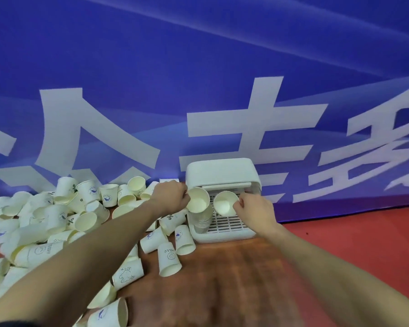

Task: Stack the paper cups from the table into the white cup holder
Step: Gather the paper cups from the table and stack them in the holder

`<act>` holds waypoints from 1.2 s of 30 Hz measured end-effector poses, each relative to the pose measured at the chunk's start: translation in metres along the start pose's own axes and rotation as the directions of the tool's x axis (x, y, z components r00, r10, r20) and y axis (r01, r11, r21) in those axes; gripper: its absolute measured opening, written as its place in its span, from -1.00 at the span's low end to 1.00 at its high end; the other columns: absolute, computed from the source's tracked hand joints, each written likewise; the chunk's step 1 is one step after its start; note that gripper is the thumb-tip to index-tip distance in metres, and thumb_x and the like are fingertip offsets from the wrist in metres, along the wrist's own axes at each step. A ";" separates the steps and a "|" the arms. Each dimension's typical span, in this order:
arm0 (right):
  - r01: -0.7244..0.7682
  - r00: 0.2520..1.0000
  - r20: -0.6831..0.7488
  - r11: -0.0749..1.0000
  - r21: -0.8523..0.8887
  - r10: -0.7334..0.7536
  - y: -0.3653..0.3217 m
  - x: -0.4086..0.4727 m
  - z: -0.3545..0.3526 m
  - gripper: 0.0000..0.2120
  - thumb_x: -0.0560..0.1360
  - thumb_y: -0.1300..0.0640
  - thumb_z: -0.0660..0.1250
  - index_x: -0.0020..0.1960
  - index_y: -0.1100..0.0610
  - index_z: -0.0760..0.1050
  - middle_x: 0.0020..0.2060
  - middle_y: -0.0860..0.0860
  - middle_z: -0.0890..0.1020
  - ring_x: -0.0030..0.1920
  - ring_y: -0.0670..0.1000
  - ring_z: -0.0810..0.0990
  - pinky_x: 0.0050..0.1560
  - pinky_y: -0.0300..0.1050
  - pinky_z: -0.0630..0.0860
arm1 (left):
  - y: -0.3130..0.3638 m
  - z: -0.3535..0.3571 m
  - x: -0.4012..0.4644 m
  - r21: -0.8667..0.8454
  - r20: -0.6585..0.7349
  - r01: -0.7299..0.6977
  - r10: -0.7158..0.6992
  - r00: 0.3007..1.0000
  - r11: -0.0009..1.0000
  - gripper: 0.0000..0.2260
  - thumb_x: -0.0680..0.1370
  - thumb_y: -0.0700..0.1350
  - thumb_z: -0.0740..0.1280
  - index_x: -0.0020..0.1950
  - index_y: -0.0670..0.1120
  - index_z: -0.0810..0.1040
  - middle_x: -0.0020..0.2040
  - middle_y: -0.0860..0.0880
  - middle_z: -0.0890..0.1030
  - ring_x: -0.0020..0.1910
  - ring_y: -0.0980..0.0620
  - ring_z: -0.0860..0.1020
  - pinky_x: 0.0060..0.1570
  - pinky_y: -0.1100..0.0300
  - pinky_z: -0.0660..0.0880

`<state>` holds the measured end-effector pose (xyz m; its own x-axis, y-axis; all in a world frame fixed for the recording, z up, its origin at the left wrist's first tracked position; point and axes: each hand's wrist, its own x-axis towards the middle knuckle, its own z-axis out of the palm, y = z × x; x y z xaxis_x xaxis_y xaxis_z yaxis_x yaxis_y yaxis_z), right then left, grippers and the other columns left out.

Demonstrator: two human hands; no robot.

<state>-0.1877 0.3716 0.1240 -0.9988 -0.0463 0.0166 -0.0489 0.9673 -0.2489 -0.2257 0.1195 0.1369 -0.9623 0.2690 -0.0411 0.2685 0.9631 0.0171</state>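
Observation:
The white cup holder [222,172] stands against the blue banner, its slotted tray [229,224] facing me. My left hand [169,197] pinches the rim of a paper cup [198,200] over the holder's left side, above a stack of cups [201,221] standing there. My right hand [255,207] pinches the rim of a second paper cup [226,204] over the tray's middle. Both cups show their open mouths to me.
Several loose paper cups [57,213] lie heaped on the wooden table [234,274] to the left, and some [168,259] lie just in front of the holder. The blue banner [198,90] rises right behind. Red floor [364,244] lies to the right.

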 end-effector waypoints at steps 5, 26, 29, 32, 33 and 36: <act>-0.044 0.999 0.016 0.999 -0.011 0.044 0.023 -0.007 -0.001 -0.75 0.52 0.03 0.15 -0.30 0.07 0.34 -0.30 -0.01 0.46 -0.34 0.11 0.50 -0.37 -0.07 0.35 | 0.020 0.013 0.005 0.018 0.026 0.026 -0.026 0.999 0.999 -0.78 0.59 0.06 0.16 -0.13 0.00 0.52 -0.23 0.02 0.57 -0.30 0.03 0.52 -0.40 0.23 0.35; -0.154 0.987 0.088 0.959 0.239 0.136 0.012 0.012 0.009 -0.74 0.46 0.04 0.19 -0.37 0.11 0.34 -0.45 0.01 0.46 -0.37 0.08 0.40 -0.29 -0.07 0.42 | 0.018 0.072 0.016 -0.001 0.175 0.192 -0.189 0.966 0.981 -0.63 0.62 0.18 0.07 -0.21 -0.03 0.44 -0.23 -0.01 0.51 -0.24 -0.03 0.51 -0.20 0.14 0.43; -0.104 0.993 0.086 0.966 0.235 0.086 -0.004 0.023 0.007 -0.71 0.47 0.04 0.20 -0.40 0.09 0.33 -0.46 -0.01 0.45 -0.36 0.09 0.41 -0.27 -0.05 0.42 | 0.004 0.064 0.013 0.027 0.168 0.191 -0.192 0.967 0.981 -0.63 0.61 0.17 0.06 -0.18 -0.04 0.45 -0.19 -0.03 0.54 -0.23 -0.04 0.50 -0.23 0.14 0.38; -0.020 0.997 0.079 0.980 0.199 0.004 -0.021 0.030 0.008 -0.70 0.46 0.04 0.21 -0.41 0.10 0.35 -0.45 0.03 0.50 -0.33 0.11 0.49 -0.33 -0.09 0.36 | -0.012 0.054 0.011 0.017 0.160 0.224 -0.224 0.961 0.974 -0.67 0.60 0.15 0.09 -0.13 -0.03 0.49 -0.12 -0.04 0.58 -0.17 -0.06 0.53 -0.23 0.14 0.39; 0.005 0.996 0.088 0.985 0.170 -0.020 -0.026 0.032 0.009 -0.70 0.47 0.03 0.21 -0.40 0.11 0.36 -0.42 0.05 0.53 -0.31 0.11 0.51 -0.35 -0.10 0.33 | -0.017 0.051 0.009 0.021 0.154 0.235 -0.235 0.960 0.972 -0.68 0.60 0.14 0.09 -0.13 -0.03 0.49 -0.14 -0.04 0.57 -0.19 -0.05 0.52 -0.24 0.15 0.39; 0.073 0.990 0.118 0.994 0.077 -0.081 -0.040 0.039 0.016 -0.74 0.47 0.03 0.21 -0.36 0.10 0.38 -0.36 0.06 0.54 -0.29 0.12 0.50 -0.30 -0.11 0.33 | -0.031 0.049 0.000 0.030 0.159 0.248 -0.250 0.955 0.968 -0.68 0.59 0.13 0.10 -0.17 -0.03 0.49 -0.23 0.00 0.53 -0.23 -0.03 0.51 -0.27 0.16 0.39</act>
<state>-0.2247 0.3269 0.1188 -0.9850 -0.1540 -0.0776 -0.1216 0.9394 -0.3206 -0.2313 0.0901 0.0875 -0.9792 0.0171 -0.2020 0.0224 0.9995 -0.0240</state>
